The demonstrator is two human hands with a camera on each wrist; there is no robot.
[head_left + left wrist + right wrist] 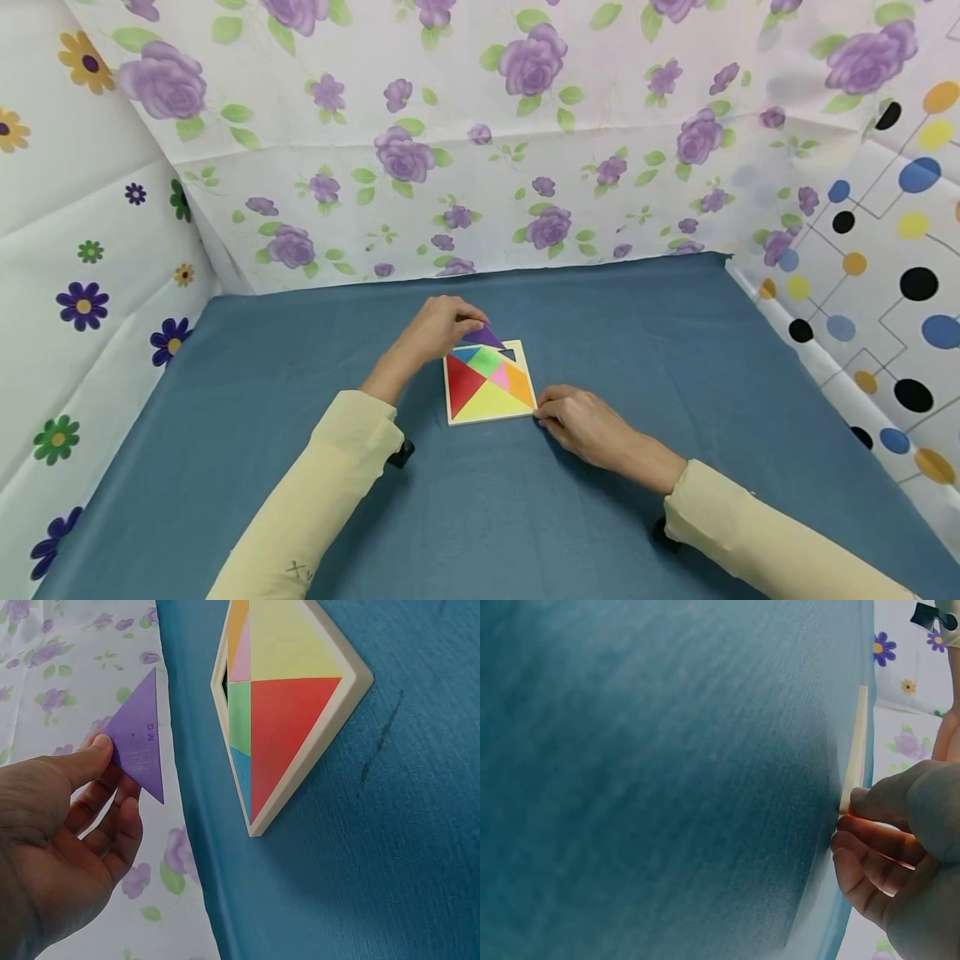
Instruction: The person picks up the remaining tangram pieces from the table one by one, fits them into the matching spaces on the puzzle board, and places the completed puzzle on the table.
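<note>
My left hand (441, 325) pinches a purple triangular tangram piece (139, 746) between thumb and fingers. In the head view the piece stands tilted over the far edge of a wooden tangram tray (492, 420). Inside the tray lie a red piece (464, 385), a yellow piece (495, 402), an orange piece (520, 383), a pink piece (499, 377), a green piece (485, 360) and a blue piece (465, 353). Near its far right corner shows a dark gap (509, 354). My right hand (588, 425) holds the tray's near right corner, thumb above and fingers curled below.
A blue cloth (480, 517) covers the table under the tray. Behind it hangs a white sheet with purple roses (480, 167). Patterned sheets with flowers (90, 275) and with coloured dots (900, 275) flank the table on the left and right.
</note>
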